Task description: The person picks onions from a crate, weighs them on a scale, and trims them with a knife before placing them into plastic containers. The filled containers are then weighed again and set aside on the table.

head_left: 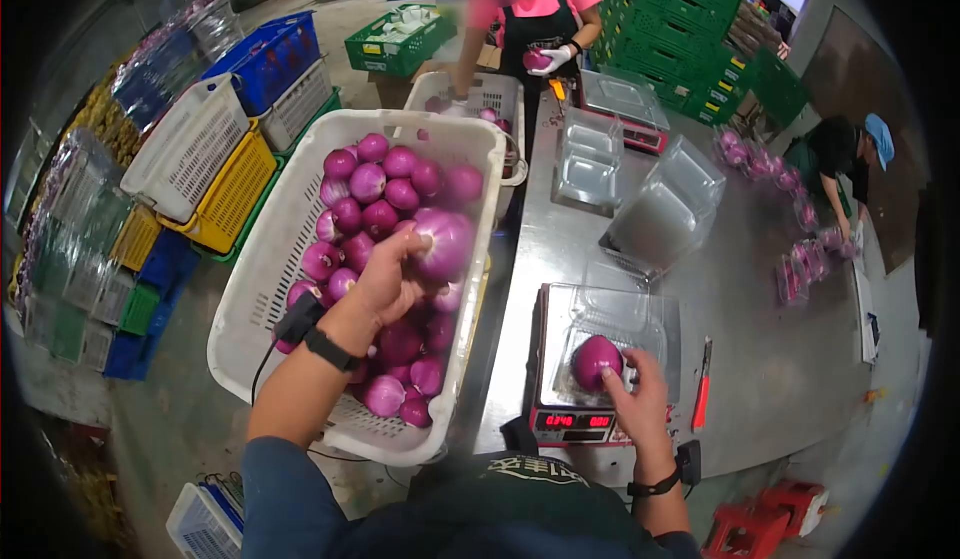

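Note:
Above a white basket (pixel 245 289) of peeled red onions, my left hand (pixel 388 284) grips a large red onion (pixel 443 245) between thumb and fingers. On the right, my right hand (pixel 640 394) has its fingers on another red onion (pixel 596 361), which sits in a clear plastic tray (pixel 572 331) on a digital scale (pixel 553 399). The scale's red display is lit. Several loose onions fill the basket below my left hand.
Stacked clear trays (pixel 665 209) stand behind the scale, near a second scale (pixel 640 137). A red-handled knife (pixel 702 399) lies to the right. Opposite, a person in pink (pixel 570 4) holds an onion. Another person (pixel 835 154) handles packed onions (pixel 790 274) at far right.

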Motion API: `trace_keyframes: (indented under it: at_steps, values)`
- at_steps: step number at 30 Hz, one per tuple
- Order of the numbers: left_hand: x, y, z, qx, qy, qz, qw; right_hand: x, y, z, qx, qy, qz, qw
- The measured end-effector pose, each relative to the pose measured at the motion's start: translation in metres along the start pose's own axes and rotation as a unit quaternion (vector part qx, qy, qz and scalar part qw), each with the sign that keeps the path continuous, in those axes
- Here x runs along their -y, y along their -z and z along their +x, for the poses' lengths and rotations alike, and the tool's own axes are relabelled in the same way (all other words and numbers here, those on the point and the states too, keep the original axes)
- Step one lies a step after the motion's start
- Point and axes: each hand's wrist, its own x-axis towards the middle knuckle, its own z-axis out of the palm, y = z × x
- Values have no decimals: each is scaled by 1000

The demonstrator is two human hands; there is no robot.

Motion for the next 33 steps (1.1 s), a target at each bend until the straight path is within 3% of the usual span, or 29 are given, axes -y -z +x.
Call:
trace_keyframes:
  at_steps: [3,5,7,9,11,13,14,15,16,17,19,21,23,25,27,30,31,33]
  values:
    - [17,-56,-45,38,24,3,999,33,13,-1,20,62,91,994]
    - [39,-92,-73,40,15,70,997,50,15,-5,95,78,184,975]
    - [67,-124,-95,41,45,110,992,60,13,-8,116,211,187,952]
    - [103,-145,-107,76,53,95,991,67,9,-18,91,264,267,922]
    - [128,-170,-113,67,57,80,993,56,18,-29,78,193,221,953]
    - [157,-177,-108,54,26,137,989,49,32,-32,49,196,244,949]
    - [157,-184,-106,58,22,141,988,39,43,-30,107,147,289,940]
    - [156,-191,-106,56,75,202,975,29,53,-30,164,96,332,924]
    - [157,-197,-107,53,130,260,955,14,52,-34,124,106,312,936]
    - [167,-197,-104,26,35,359,932,1,58,-37,140,50,311,939]
    - [184,-176,-93,-23,-55,317,947,-25,62,-38,97,7,460,883]
    - [185,-160,-82,-115,-145,342,922,-50,85,-40,76,-71,499,860]
    - [173,-172,-79,-166,-201,285,923,-93,95,-45,28,-79,522,849]
    - [180,-175,-67,-206,-213,364,883,-130,107,-52,-1,-114,546,830]
    - [194,-169,-58,-189,-228,398,868,-138,110,-56,-8,-120,549,827]
    - [209,-193,-51,-138,-246,647,709,-143,109,-55,-6,-127,490,862]
    - [213,-200,-50,-100,-221,649,721,-137,107,-52,-1,-120,480,869]
    - [226,-206,-42,-62,-222,711,665,-128,97,-42,5,-79,433,898]
